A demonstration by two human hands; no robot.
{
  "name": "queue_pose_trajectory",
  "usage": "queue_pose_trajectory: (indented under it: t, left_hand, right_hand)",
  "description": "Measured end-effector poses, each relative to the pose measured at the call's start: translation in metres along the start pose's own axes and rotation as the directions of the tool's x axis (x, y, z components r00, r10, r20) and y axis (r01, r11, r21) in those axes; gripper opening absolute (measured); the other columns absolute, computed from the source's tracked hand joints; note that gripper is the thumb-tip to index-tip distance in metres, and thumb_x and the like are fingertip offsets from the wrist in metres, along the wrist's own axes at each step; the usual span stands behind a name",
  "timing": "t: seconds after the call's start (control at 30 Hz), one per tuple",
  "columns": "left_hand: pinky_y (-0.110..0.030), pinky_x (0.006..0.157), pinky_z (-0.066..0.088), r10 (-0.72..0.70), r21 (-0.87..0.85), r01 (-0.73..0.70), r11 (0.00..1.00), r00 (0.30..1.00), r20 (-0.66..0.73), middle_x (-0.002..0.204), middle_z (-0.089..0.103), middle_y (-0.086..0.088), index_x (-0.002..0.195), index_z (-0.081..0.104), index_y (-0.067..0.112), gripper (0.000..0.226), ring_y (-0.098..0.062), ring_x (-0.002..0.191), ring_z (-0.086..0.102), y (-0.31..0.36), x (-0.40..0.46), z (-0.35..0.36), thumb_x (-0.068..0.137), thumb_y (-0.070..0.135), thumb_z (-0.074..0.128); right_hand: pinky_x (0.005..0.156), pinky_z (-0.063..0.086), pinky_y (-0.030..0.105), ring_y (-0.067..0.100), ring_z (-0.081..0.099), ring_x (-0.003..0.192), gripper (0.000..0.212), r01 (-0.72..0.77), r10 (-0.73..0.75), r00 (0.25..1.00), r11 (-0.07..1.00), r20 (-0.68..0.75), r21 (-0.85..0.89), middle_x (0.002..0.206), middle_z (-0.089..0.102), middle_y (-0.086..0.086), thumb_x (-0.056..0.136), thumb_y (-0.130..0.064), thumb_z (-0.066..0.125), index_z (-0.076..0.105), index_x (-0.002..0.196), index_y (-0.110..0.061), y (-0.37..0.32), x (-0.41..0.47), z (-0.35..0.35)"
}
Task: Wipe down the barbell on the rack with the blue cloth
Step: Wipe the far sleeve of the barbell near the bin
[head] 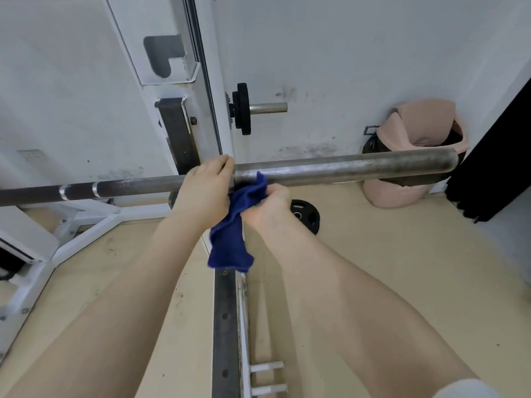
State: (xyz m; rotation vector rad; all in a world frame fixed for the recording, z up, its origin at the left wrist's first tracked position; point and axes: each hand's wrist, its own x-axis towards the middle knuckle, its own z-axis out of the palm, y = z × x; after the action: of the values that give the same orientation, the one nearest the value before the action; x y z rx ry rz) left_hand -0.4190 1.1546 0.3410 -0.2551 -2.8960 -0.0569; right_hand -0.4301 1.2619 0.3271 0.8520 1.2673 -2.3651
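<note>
Two bare forearms reach forward over the rack's dark, hole-punched base rail (225,326) toward the barbell (330,168), which lies level across the white power rack (201,81). The blue cloth (232,234) hangs between the hands, its free end dangling above the rail and its upper end bunched against the underside of the bar just where the thin shaft meets the thicker sleeve. The right hand (268,206) holds that bunch from below, fingers curled round the fabric; the left hand (205,188) sits over the bar at the collar, fingers bent over the far side, though whether they also pinch cloth cannot be told. To wipe well from here, the cloth likely needs to be drawn up and wrapped round the steel, so that one firm slide toward the sleeve's far end covers the whole circumference, with the left hand steadying the bar against rolling in its hooks. Beyond the bar, a black weight plate (306,216) lies on the floor, a second loaded bar (258,108) juts from the rack, and a pink bin (416,156) stands against the scuffed wall.
</note>
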Motion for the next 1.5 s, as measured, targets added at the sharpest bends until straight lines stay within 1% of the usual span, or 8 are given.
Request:
queue_pose_trajectory:
  t: [0.23,0.37,0.47,0.6,0.73,1.0,1.2,1.5]
  left_hand:
    - [-0.040,0.089,0.039,0.027,-0.021,-0.029,0.999,0.994,-0.106,0.131,0.047,-0.013,0.130,0.041,0.003,0.056,-0.032,0.113,0.046,-0.004,-0.001,0.004,0.077,-0.007,0.057]
    - [-0.038,0.073,0.039,0.038,-0.012,-0.041,0.999,0.984,-0.174,0.110,0.057,-0.012,0.113,0.052,0.004,0.042,-0.031,0.096,0.052,-0.005,-0.004,0.007,0.072,-0.006,0.057]
    - [-0.037,0.075,0.037,0.038,-0.029,-0.044,0.999,0.984,-0.175,0.110,0.058,-0.010,0.115,0.054,0.006,0.041,-0.031,0.097,0.053,-0.006,-0.001,0.005,0.075,-0.003,0.057]
    - [-0.037,0.087,0.039,0.022,-0.038,-0.030,0.999,0.983,-0.182,0.128,0.052,-0.007,0.127,0.046,0.008,0.053,-0.027,0.110,0.050,-0.009,0.000,0.008,0.078,-0.003,0.058]
    - [-0.040,0.083,0.042,0.007,-0.090,-0.026,0.996,0.978,-0.208,0.130,0.052,-0.009,0.126,0.047,0.003,0.057,-0.031,0.109,0.051,-0.007,-0.003,0.012,0.072,-0.012,0.057]
    - [-0.036,0.085,0.040,-0.025,-0.061,0.012,0.998,0.979,-0.203,0.120,0.055,-0.005,0.118,0.050,0.008,0.044,-0.028,0.096,0.054,-0.001,-0.005,0.006,0.076,-0.005,0.055]
    - [-0.040,0.101,0.031,-0.046,-0.291,0.016,0.957,0.994,-0.097,0.128,0.046,-0.011,0.126,0.041,0.009,0.049,-0.031,0.120,0.042,0.006,-0.016,-0.010,0.079,-0.004,0.050]
    - [-0.025,0.080,0.052,0.092,-0.992,0.106,-0.066,0.991,0.100,0.102,0.070,0.002,0.106,0.064,0.021,0.027,-0.015,0.098,0.064,-0.012,-0.119,-0.063,0.097,0.013,0.040]
  right_hand:
    - [0.063,0.044,0.034,0.025,0.050,0.057,0.027,0.175,-0.141,0.979,0.951,0.144,-0.254,0.054,0.052,0.006,0.080,-0.001,0.045,0.055,0.059,-0.015,-0.015,-0.018,-0.021]
    - [0.078,0.050,0.037,0.023,0.055,0.086,0.024,0.718,-0.649,0.606,0.197,0.460,-0.668,0.099,0.057,0.011,0.087,0.003,0.041,0.053,0.105,-0.007,-0.017,-0.030,0.005]
    - [0.102,0.035,0.036,0.024,0.038,0.126,0.043,0.501,-0.550,0.505,-0.441,0.665,-0.745,0.132,0.046,0.009,0.086,-0.001,0.050,0.044,0.128,-0.007,-0.009,-0.006,0.015]
    - [0.106,0.027,0.037,0.025,0.029,0.133,0.063,0.336,-0.498,0.506,-0.638,0.704,-0.693,0.140,0.040,0.008,0.074,-0.009,0.067,0.042,0.131,-0.008,-0.017,0.016,-0.012]
    - [0.105,0.027,0.037,0.024,0.030,0.132,0.055,0.111,-0.695,0.520,-0.521,0.496,-0.846,0.138,0.041,0.007,0.079,-0.011,0.063,0.042,0.131,-0.010,-0.038,0.023,-0.041]
    - [0.107,0.031,0.038,0.022,0.028,0.134,0.056,0.478,-0.503,0.478,-0.539,0.720,-0.693,0.142,0.040,0.004,0.084,0.004,0.049,0.040,0.137,-0.010,0.000,0.004,-0.020]
    - [0.078,0.052,0.051,0.038,0.063,0.086,0.049,0.587,-0.367,0.810,0.508,0.458,-0.631,0.093,0.065,0.015,0.077,0.016,0.032,0.061,0.105,-0.012,-0.014,-0.064,-0.028]
    - [0.078,0.050,0.035,0.022,0.062,0.078,0.019,0.439,-0.230,0.802,0.853,0.551,-0.283,0.087,0.064,0.012,0.091,-0.018,0.050,0.062,0.092,-0.005,0.026,-0.160,-0.020]
